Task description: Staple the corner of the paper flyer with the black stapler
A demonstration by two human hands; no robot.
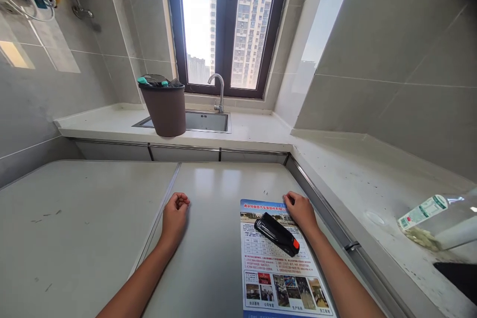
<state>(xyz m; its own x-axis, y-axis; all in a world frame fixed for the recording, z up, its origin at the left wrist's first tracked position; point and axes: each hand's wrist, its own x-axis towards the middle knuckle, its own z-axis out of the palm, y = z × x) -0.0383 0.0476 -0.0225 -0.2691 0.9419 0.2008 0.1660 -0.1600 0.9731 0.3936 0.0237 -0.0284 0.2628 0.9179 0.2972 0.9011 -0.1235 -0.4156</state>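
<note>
My left hand (175,218) rests on the pale table (208,258) with its fingers curled in and nothing visible in them. My right hand (301,214) lies at the upper right corner of a printed leaflet (257,256), fingers likewise curled; it covers that corner, and no grip on the paper shows. On the leaflet lies a black stapler (276,233) with an orange-red piece at its near end, slanting down to the right. The stapler is close to my right hand but apart from it. Pictures and a table of text cover the leaflet.
A brown bin (166,112) with a black liner stands at the edge of a sink (208,121) with a tap (220,92), below a window. Along the right counter (346,184) stand a clear labelled bottle (443,223) and a dark object (460,278). Small dark scraps dot the table's left side.
</note>
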